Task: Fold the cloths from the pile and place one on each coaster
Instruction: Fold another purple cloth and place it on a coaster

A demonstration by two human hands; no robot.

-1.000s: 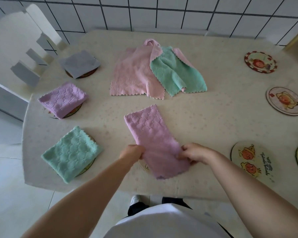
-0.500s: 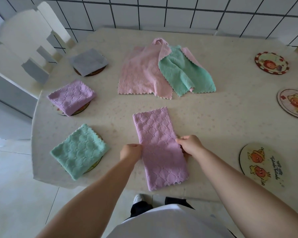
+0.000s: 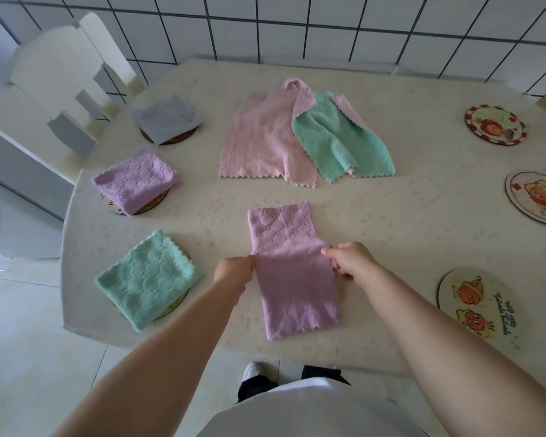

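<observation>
Head view: cream speckled table (image 3: 407, 234) against white-tiled wall (image 3: 297, 26).

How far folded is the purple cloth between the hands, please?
Partly folded: the purple cloth lies as a long strip, with the left hand and right hand pinching its edges midway.

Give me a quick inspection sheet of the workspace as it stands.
Surface: pale table, speckled.
Job's things: purple cloth folded to a strip; pile of pink and green cloths; three folded cloths on left coasters; bare coasters on right.
Clutter: nothing seen.
Hands: left hand and right hand pinch the strip's side edges.
Cables: nothing seen.
Surroundings: white chair, tiled wall.
</observation>
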